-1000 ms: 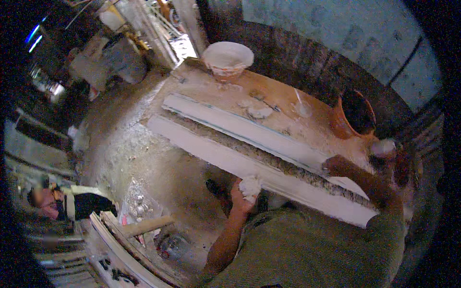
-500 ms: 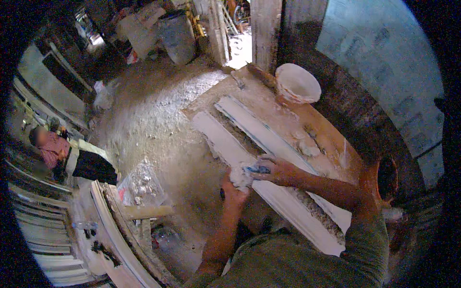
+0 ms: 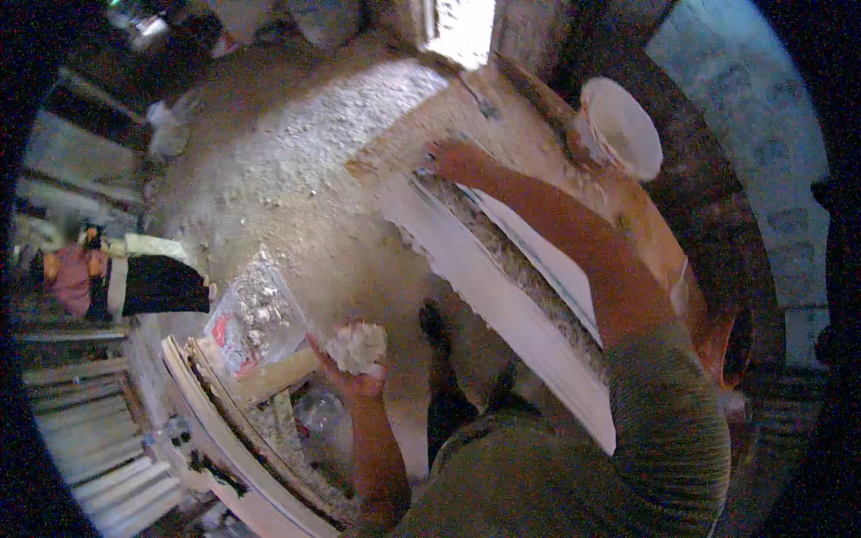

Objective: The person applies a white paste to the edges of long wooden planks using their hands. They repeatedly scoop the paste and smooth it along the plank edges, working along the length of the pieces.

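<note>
Mid-plastering, by the look: left hand point(image 3: 352, 381) clamped on plaster lump point(image 3: 357, 345), near left. Right hand point(image 3: 448, 160) stretched to far end of white moulding point(image 3: 484, 287); grip unclear. Next, probably more plaster pressed in.

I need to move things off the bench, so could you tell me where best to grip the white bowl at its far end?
Take the white bowl by its rim, coming from above: it stands upright and open-topped, its rim fully exposed, apart from the right hand. This is a judgement only.
</note>
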`<move>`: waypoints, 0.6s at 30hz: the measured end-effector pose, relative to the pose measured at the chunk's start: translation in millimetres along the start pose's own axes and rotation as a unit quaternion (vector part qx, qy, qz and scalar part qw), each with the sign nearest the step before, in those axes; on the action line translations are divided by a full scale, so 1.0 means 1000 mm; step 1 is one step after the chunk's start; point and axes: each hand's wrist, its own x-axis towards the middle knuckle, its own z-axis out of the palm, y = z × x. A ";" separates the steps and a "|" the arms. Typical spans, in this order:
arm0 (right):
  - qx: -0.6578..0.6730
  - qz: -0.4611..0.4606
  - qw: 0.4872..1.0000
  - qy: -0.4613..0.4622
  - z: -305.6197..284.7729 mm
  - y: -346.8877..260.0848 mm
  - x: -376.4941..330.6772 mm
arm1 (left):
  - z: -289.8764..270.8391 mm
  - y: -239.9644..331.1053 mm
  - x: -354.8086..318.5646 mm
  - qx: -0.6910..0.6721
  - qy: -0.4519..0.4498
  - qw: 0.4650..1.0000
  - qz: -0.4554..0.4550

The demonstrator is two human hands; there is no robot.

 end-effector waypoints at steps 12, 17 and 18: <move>0.171 0.068 0.959 -0.217 -0.069 -0.073 -0.398 | -0.083 -0.093 -0.063 -0.093 -0.122 0.966 -0.206; 0.321 0.203 0.873 -0.305 -0.104 -0.121 -0.631 | -0.084 -0.156 -0.093 -0.071 -0.133 0.943 -0.296; 0.352 0.315 0.809 -0.351 -0.108 -0.133 -0.674 | -0.087 -0.168 -0.099 -0.073 -0.127 0.941 -0.305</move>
